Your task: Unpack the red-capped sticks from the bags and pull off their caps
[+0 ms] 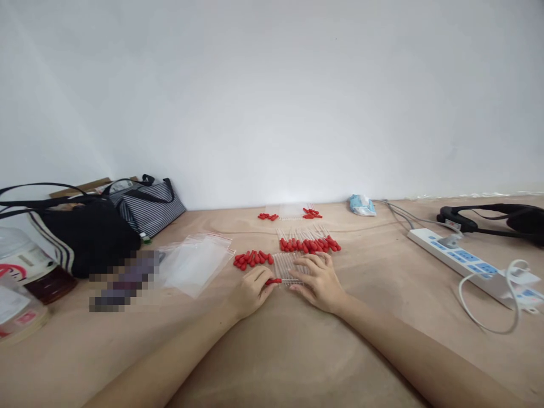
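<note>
My left hand (pixel 251 292) pinches a red rubber bulb (pixel 274 281) between thumb and fingertips, at the left end of a thin glass dropper tube (pixel 289 280). The tube lies sideways and runs to my right hand (pixel 321 282), whose thumb and index finger are around it. The other right fingers rest over a row of bare glass tubes (pixel 283 263) lying side by side. Left of that row is a pile of loose red bulbs (pixel 250 259). Just beyond my right hand lie several droppers with red bulbs fitted (pixel 310 245), their tubes pointing away.
Clear zip bags (pixel 198 263) lie at left, near a blurred-out object (pixel 127 281), bags (pixel 102 226) and large bottles (pixel 19 283). More bulbs (pixel 312 213) lie by the wall. At right are a face mask (pixel 362 205), a power strip (pixel 463 258) with cables and a black headset (pixel 488 218).
</note>
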The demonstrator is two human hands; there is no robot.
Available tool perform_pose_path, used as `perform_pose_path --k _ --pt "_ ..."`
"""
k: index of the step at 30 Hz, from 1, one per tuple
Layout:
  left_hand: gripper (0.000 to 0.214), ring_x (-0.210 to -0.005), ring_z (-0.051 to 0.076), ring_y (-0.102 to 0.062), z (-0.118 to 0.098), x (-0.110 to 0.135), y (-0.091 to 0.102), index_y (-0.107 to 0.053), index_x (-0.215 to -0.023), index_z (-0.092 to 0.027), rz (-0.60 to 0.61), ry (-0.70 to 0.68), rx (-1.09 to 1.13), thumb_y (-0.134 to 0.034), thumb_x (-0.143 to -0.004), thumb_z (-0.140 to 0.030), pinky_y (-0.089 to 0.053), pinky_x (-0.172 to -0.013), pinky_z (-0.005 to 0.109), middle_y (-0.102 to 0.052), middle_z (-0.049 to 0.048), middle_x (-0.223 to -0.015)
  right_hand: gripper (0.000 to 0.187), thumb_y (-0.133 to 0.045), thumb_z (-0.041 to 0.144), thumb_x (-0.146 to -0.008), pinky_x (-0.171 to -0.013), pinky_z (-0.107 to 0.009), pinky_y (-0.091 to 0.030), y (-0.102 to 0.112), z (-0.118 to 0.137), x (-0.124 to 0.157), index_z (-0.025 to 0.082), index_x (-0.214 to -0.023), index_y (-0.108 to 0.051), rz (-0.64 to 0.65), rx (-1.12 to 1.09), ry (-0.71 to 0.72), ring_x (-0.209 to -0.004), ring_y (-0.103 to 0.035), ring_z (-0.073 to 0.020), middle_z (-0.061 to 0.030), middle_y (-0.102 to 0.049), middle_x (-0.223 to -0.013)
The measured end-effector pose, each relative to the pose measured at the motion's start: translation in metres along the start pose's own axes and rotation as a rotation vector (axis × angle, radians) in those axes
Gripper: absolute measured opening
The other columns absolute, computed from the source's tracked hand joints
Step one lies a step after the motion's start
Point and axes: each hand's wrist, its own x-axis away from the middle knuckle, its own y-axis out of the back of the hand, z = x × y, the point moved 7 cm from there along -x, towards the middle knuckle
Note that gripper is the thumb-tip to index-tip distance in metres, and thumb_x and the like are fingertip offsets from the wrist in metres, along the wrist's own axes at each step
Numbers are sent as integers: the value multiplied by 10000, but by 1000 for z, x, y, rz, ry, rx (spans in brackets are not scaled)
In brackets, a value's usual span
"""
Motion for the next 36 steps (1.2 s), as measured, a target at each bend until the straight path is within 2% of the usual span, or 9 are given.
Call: perform_pose_path --k 4,10,14,20,26,31,33,36 --pt "107 -704 136 -539 -3 -1 -1 -512 -790 -159 -6 -11 22 -439 -846 -213 -452 -647 253 -577 40 -755 157 -512 323 -822 -906 -414 -206 -7 5 -2 279 -893 -645 8 -40 26 -869 -496 -155 -2 -642 -861" --pt "165 -894 173 -548 -7 -2 2 -564 -955 -186 -49 -123 1 -504 -831 -276 -417 -798 323 -645 39 -926 176 -503 285 -826 -900 -401 -201 -2 10 -1 265 -942 -633 -37 -62 49 -784 -491 -136 12 -627 -693" --pt "111 -830 150 -556 -7 -2 3 -594 -855 -197 -52 -119 4 -490 -840 -231 -395 -778 318 -664 10 -859 174 -494 264 -827 -887 -397 -203 0 11 0 263 -930 -634 -41 -54 66 -731 -472 -134 24 -594 -595" --pt "138 -767 147 -540 -10 0 3 -580 -796 -180 -23 -96 16 -453 -847 -190 -373 -747 320 -656 6 -780 117 -518 252 -803 -878 -400 -184 -1 10 2 253 -815 -634 -18 -43 50 -715 -443 -132 34 -571 -560" --pt "131 -772 153 -528 -9 -1 1 -563 -778 -166 -15 -93 32 -447 -839 -166 -388 -742 313 -642 17 -756 109 -519 250 -802 -865 -388 -187 -1 11 2 254 -815 -627 -26 -35 53 -702 -436 -130 41 -547 -529" --pt "179 -738 148 -546 10 6 15 -561 -752 -161 -79 -8 38 -413 -851 -168 -428 -715 301 -618 38 -736 146 -499 235 -815 -834 -365 -216 8 -10 8 221 -769 -636 -98 0 -53 -686 -450 -128 23 -567 -562" --pt "168 -741 141 -548 17 9 20 -572 -776 -169 -94 13 30 -423 -853 -176 -438 -716 291 -610 36 -756 157 -493 248 -824 -800 -343 -234 11 -18 10 225 -806 -648 -128 27 -82 -660 -448 -119 16 -577 -592" --pt "152 -731 124 -531 21 10 21 -588 -861 -183 -112 24 19 -437 -851 -185 -452 -670 255 -562 32 -791 187 -478 267 -836 -737 -309 -250 9 -21 11 246 -919 -644 -105 46 -92 -602 -439 -102 21 -553 -588"
